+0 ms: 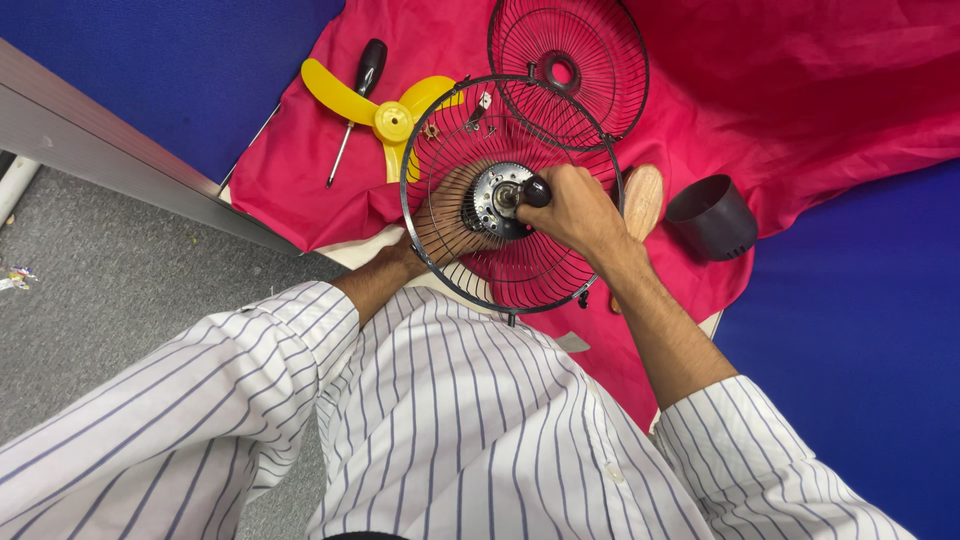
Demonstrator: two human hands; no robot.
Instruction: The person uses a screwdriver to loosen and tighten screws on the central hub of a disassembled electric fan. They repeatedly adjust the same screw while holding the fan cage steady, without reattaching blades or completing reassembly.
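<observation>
Striped sleeves frame the scene. On the red cloth point(800, 90) lie a screwdriver point(357, 95), yellow fan blade point(385, 115), second grille point(568, 65), dark cup point(712, 215). Behind the wire guard point(510, 195), the left hand point(445, 225) cups the motor point(495, 200); the right hand point(575, 210) is closed on a black knob point(536, 191).

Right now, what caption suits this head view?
Right hand turns a dark-handled tool at a wire fan guard's hub, left hand behind.

A black wire fan guard point(510, 195), yellow fan blade point(385, 115) and black-handled screwdriver point(355, 105) lie on red cloth point(800, 90).
</observation>
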